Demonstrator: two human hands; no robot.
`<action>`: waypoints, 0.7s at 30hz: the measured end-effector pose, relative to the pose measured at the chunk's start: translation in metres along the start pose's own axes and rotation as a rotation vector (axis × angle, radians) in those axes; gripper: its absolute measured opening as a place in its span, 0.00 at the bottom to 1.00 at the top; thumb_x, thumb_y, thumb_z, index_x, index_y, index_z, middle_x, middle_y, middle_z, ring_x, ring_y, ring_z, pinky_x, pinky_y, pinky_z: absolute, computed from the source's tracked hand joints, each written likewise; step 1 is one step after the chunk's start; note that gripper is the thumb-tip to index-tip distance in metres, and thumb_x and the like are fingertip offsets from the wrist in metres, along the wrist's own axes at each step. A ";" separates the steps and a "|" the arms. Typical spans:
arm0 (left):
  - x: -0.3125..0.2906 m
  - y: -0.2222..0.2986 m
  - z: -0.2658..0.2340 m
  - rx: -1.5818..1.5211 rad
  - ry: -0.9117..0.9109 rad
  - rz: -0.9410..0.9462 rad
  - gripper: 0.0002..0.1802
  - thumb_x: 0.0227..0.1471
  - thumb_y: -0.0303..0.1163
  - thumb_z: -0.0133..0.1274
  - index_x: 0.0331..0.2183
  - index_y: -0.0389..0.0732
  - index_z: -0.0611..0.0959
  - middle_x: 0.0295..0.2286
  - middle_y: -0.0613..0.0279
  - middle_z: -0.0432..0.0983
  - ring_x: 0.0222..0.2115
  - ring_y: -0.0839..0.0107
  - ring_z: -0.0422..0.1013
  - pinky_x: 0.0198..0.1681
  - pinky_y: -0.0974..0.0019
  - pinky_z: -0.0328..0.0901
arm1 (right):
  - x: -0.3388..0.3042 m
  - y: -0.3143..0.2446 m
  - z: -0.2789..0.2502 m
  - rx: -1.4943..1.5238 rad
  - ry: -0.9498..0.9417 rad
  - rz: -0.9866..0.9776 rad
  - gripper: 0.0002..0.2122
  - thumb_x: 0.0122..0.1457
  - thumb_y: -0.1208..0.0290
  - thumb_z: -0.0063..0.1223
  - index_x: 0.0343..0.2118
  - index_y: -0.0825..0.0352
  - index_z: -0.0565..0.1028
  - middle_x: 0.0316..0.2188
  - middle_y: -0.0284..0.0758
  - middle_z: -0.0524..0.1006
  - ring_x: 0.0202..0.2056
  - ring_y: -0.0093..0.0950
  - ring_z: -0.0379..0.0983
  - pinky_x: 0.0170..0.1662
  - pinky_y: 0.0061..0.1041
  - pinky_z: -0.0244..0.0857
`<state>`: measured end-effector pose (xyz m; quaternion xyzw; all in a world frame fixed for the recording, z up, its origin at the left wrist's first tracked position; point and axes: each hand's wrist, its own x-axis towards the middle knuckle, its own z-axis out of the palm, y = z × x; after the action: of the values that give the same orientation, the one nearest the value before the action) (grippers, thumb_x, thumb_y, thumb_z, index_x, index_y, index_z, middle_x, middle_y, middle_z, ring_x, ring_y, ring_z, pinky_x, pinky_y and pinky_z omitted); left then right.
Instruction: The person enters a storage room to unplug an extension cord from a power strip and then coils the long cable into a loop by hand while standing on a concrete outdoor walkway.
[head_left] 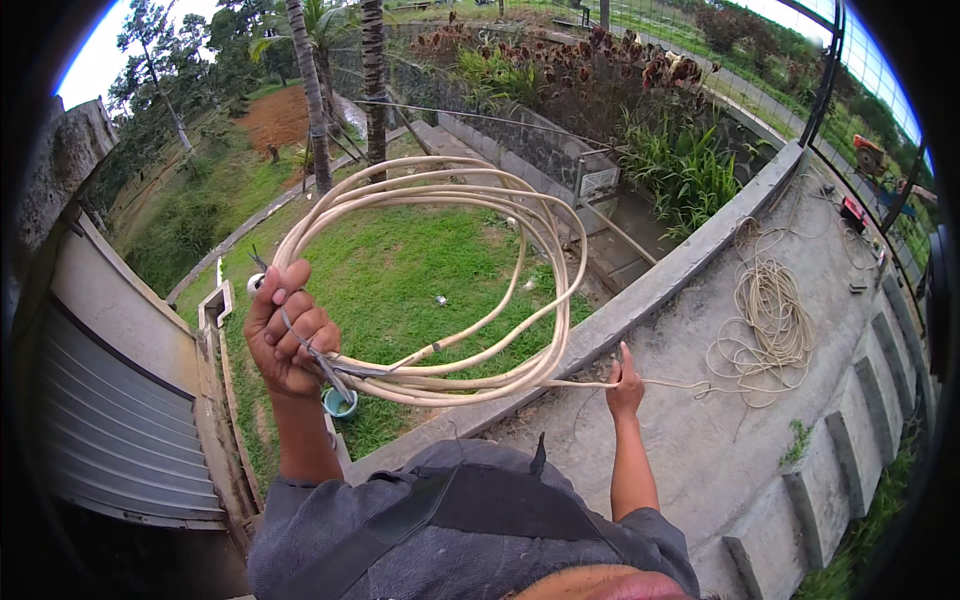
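Over the green grass (420, 265), the left hand (292, 335) is closed tight around one side of a big coil of pale cable (420, 383), with thin grey strands (330, 372) by its fingers. The right hand (626, 385) is almost closed too, with one line of the same cable running through it. That line goes on to a messy pile of cable (775, 315) on the concrete floor (690, 440).

Loops in the pile lie on top of each other, so a hard pull might make a knot. The line also crosses over the low wall (740, 210); I can't tell if they touch, but if they do, the cable could rub and get scraped. If the left hand lets go a little, the big loops could slip out and get mixed up, because only one side is held.
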<state>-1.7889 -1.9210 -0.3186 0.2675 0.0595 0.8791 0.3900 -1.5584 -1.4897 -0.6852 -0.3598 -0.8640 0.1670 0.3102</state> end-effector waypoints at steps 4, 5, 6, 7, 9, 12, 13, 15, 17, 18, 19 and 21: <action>0.013 0.061 -0.024 0.465 0.182 0.146 0.13 0.70 0.37 0.38 0.31 0.45 0.67 0.10 0.79 0.52 0.06 0.86 0.48 0.13 0.76 0.50 | -0.068 0.094 0.001 -0.206 -0.178 0.171 0.08 0.63 0.68 0.51 0.41 0.61 0.80 0.32 0.47 0.81 0.33 0.51 0.78 0.36 0.48 0.70; 0.022 0.084 -0.039 0.519 0.280 0.193 0.13 0.70 0.38 0.39 0.31 0.45 0.68 0.10 0.79 0.52 0.07 0.85 0.48 0.13 0.75 0.50 | -0.112 0.136 -0.027 -0.268 -0.192 0.242 0.07 0.62 0.69 0.51 0.39 0.61 0.80 0.30 0.47 0.81 0.33 0.50 0.77 0.36 0.49 0.69; 0.032 0.109 -0.051 0.579 0.376 0.240 0.13 0.70 0.38 0.40 0.31 0.45 0.69 0.10 0.79 0.52 0.07 0.85 0.48 0.13 0.75 0.50 | -0.138 0.159 -0.048 -0.340 -0.215 0.284 0.06 0.60 0.71 0.53 0.38 0.62 0.79 0.30 0.47 0.80 0.34 0.50 0.77 0.39 0.47 0.69; 0.038 0.134 -0.062 0.647 0.477 0.292 0.13 0.70 0.39 0.41 0.31 0.44 0.70 0.10 0.79 0.52 0.07 0.85 0.47 0.13 0.75 0.50 | -0.161 0.167 -0.072 -0.316 -0.200 0.277 0.05 0.58 0.74 0.54 0.36 0.64 0.79 0.31 0.46 0.80 0.38 0.47 0.76 0.44 0.44 0.68; 0.052 0.179 -0.079 0.655 0.552 0.345 0.13 0.68 0.38 0.46 0.30 0.44 0.72 0.11 0.78 0.53 0.08 0.84 0.50 0.13 0.74 0.51 | -0.208 0.183 -0.116 -0.335 -0.186 0.214 0.05 0.55 0.76 0.55 0.35 0.65 0.78 0.33 0.44 0.79 0.43 0.44 0.73 0.51 0.42 0.65; 0.068 0.212 -0.123 0.668 0.647 0.377 0.14 0.66 0.38 0.48 0.28 0.45 0.73 0.10 0.78 0.55 0.08 0.84 0.51 0.13 0.74 0.51 | -0.243 0.172 -0.155 -0.390 -0.258 0.124 0.04 0.55 0.77 0.53 0.33 0.65 0.78 0.33 0.42 0.78 0.46 0.41 0.73 0.55 0.42 0.63; 0.074 0.211 -0.138 0.672 0.679 0.377 0.14 0.66 0.38 0.49 0.27 0.45 0.73 0.10 0.78 0.55 0.08 0.84 0.51 0.13 0.73 0.51 | -0.261 0.174 -0.150 -0.417 -0.235 0.110 0.05 0.55 0.77 0.53 0.33 0.65 0.78 0.33 0.41 0.79 0.47 0.40 0.73 0.56 0.42 0.62; 0.075 0.201 -0.167 0.630 0.729 0.343 0.15 0.66 0.38 0.49 0.27 0.45 0.73 0.10 0.78 0.56 0.08 0.84 0.52 0.13 0.73 0.51 | -0.274 0.173 -0.128 -0.477 -0.190 0.064 0.07 0.54 0.77 0.52 0.34 0.63 0.79 0.35 0.41 0.80 0.50 0.38 0.73 0.59 0.42 0.60; 0.066 0.190 -0.194 0.562 0.752 0.296 0.15 0.66 0.38 0.50 0.26 0.45 0.73 0.10 0.78 0.56 0.08 0.84 0.52 0.13 0.73 0.50 | -0.280 0.174 -0.107 -0.557 -0.494 0.242 0.07 0.52 0.75 0.53 0.34 0.61 0.81 0.35 0.41 0.81 0.49 0.37 0.75 0.58 0.41 0.61; 0.060 0.185 -0.206 0.516 0.748 0.265 0.14 0.66 0.38 0.50 0.26 0.45 0.73 0.10 0.78 0.56 0.08 0.84 0.52 0.12 0.73 0.50 | -0.281 0.168 -0.098 -0.591 -0.648 0.331 0.08 0.52 0.75 0.53 0.34 0.60 0.81 0.36 0.41 0.82 0.49 0.37 0.75 0.58 0.40 0.62; 0.053 0.180 -0.217 0.471 0.744 0.235 0.14 0.66 0.38 0.49 0.26 0.46 0.73 0.10 0.78 0.56 0.08 0.84 0.52 0.12 0.73 0.50 | -0.280 0.164 -0.091 -0.623 -0.742 0.350 0.09 0.51 0.73 0.53 0.34 0.60 0.82 0.36 0.40 0.82 0.47 0.37 0.77 0.57 0.40 0.63; 0.048 0.148 -0.231 0.426 0.753 0.180 0.14 0.66 0.37 0.49 0.27 0.44 0.73 0.10 0.78 0.55 0.08 0.84 0.52 0.11 0.74 0.49 | -0.270 0.154 -0.080 -0.677 -0.918 0.403 0.10 0.51 0.69 0.53 0.35 0.58 0.83 0.36 0.40 0.83 0.44 0.37 0.79 0.54 0.39 0.66</action>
<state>-2.0312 -1.9643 -0.4480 0.0073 0.3537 0.9138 0.1994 -1.2783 -1.5748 -0.8160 -0.4864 -0.8294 0.0766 -0.2639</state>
